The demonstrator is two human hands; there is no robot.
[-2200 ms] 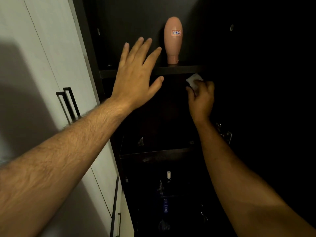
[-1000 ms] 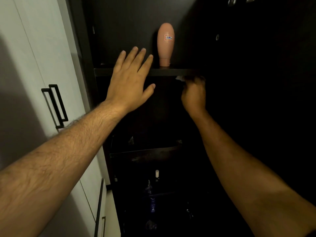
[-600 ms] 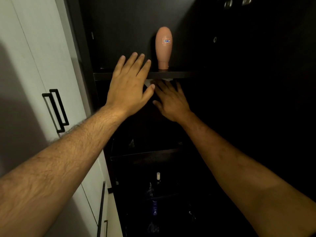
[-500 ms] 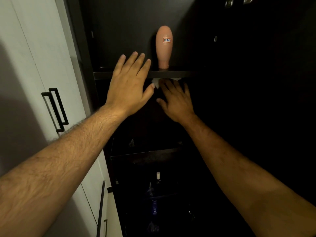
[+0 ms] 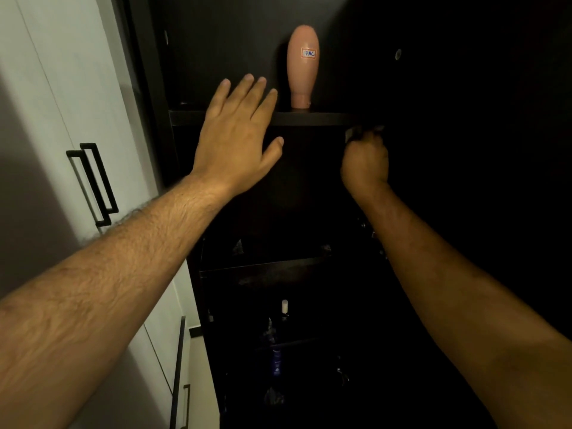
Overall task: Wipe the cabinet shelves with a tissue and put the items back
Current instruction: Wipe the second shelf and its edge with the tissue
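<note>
Cabinet shelf (image 5: 309, 119) runs left to right across the dark interior, its front edge at hand height. Left hand (image 5: 238, 144) hovers flat, fingers spread, over the shelf's left end, holding nothing. Right hand (image 5: 365, 162), curled in a fist-like grip, pinches the tissue (image 5: 351, 133) just under the shelf's right end. The pink bottle (image 5: 302, 65) stands inverted between them, nearer the left hand.

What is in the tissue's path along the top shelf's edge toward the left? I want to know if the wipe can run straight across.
The left hand, fingers spread, lies across the shelf edge left of the tissue held by the right hand. The pink bottle stands on top, behind the edge.
</note>
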